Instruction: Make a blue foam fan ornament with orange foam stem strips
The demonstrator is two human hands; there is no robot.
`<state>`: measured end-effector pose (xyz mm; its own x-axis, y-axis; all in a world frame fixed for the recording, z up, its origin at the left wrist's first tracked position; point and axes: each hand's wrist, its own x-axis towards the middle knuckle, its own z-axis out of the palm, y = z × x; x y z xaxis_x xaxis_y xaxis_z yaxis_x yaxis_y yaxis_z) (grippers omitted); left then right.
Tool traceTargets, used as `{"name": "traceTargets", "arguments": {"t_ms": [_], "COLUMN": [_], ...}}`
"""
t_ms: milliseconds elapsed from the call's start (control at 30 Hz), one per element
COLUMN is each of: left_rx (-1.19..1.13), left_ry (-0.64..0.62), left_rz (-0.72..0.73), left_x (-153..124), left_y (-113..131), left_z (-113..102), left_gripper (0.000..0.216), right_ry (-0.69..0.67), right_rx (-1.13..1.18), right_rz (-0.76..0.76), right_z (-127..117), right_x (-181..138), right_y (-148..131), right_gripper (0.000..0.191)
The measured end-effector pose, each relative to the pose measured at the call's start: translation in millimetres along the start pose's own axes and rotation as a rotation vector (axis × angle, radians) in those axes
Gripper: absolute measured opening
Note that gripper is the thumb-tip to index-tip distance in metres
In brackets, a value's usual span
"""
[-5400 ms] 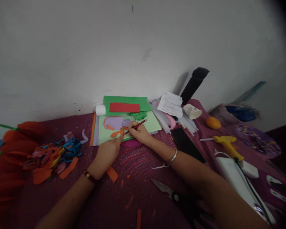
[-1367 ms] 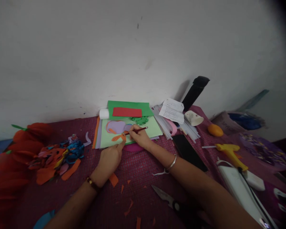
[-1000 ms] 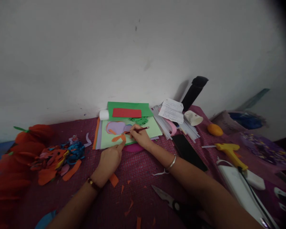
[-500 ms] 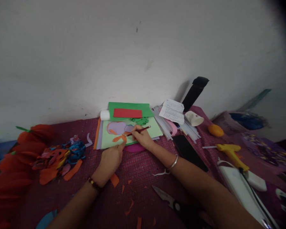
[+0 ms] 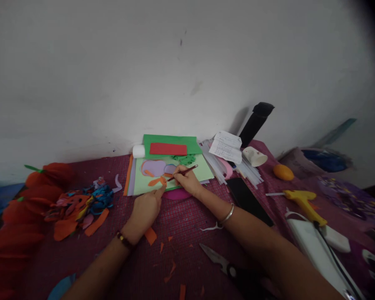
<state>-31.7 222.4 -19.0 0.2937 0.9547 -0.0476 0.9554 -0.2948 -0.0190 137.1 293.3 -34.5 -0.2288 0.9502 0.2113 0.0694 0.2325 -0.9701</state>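
Note:
My right hand (image 5: 187, 181) is closed around a dark red pencil (image 5: 192, 168), its lower tip at a small orange petal-shaped cutout (image 5: 155, 181). My left hand (image 5: 145, 208) reaches in from below with the index finger stretched out, pressing on the cutout's near end; its other fingers are partly hidden. Under the cutout lies a pale green sheet (image 5: 203, 167) on a stack of coloured sheets. Just above sits a lilac rounded cutout (image 5: 154, 168) edged with orange. Part of a magenta round shape (image 5: 176, 194) shows below the stack.
Behind lie a red strip (image 5: 168, 148) and a white roll (image 5: 138, 151). Coloured scraps (image 5: 81, 206) and orange paper pumpkins (image 5: 25, 204) are left. Scissors (image 5: 218, 259) lie in front. A black phone (image 5: 248, 200), yellow glue gun (image 5: 303, 202) and paper cup (image 5: 254, 156) are right.
The pencil tip has shifted slightly along the orange cutout, toward its near end. My left finger stays on the cutout. The whole view has moved a little.

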Motion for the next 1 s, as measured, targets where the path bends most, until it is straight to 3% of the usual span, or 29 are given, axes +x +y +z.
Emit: {"name": "traceTargets", "arguments": {"t_ms": [267,667,1000], "left_rx": [-0.01,-0.014,-0.014], "left_ry": [-0.005,-0.012,-0.026], "left_rz": [-0.009,0.001,-0.004], "left_x": [0.3,0.7,0.4], "left_y": [0.1,-0.3,1.6], "left_z": [0.0,2.1,-2.2], "left_gripper": [0.049,0.047,0.049], "right_ry": [0.031,-0.031,-0.039], "right_rx": [-0.004,-0.066,-0.025], "right_rz": [-0.032,-0.071,-0.05], "right_z": [2.2,9.2,1.9], "right_x": [0.9,0.6,-1.7], "right_y": [1.2,5.4,4.2], "right_gripper": [0.012,0.009,0.01]}}
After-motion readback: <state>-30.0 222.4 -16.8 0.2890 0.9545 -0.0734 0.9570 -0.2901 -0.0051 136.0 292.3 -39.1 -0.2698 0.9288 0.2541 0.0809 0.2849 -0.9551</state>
